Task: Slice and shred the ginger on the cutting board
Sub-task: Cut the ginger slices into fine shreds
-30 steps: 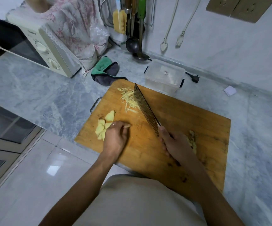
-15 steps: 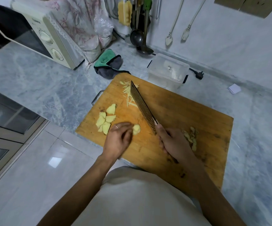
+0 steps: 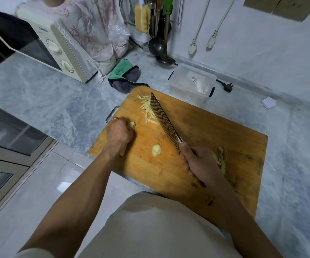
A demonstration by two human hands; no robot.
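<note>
left hand (image 3: 119,132): fingers curled over ginger slices (image 3: 132,124) at the board's left edge; only a bit of yellow shows past the fingertips, so count unclear.
right hand (image 3: 199,162): wrapped round the knife (image 3: 164,121) handle, blade pointing away and left, its far end by the shreds (image 3: 147,110).
lone slice (image 3: 156,149): flat on the cutting board (image 3: 215,131), between both hands, just left of the blade heel, nearer the right hand.
key relation: gripped slices lie left of the blade, well apart; blade's long axis runs diagonally away from the body.
peel scraps (image 3: 220,159): right of the right hand, partly hidden.
step guess: gathering slices to stack beside the lone one for shredding.
counter (image 3: 57,101): carries the board.
</note>
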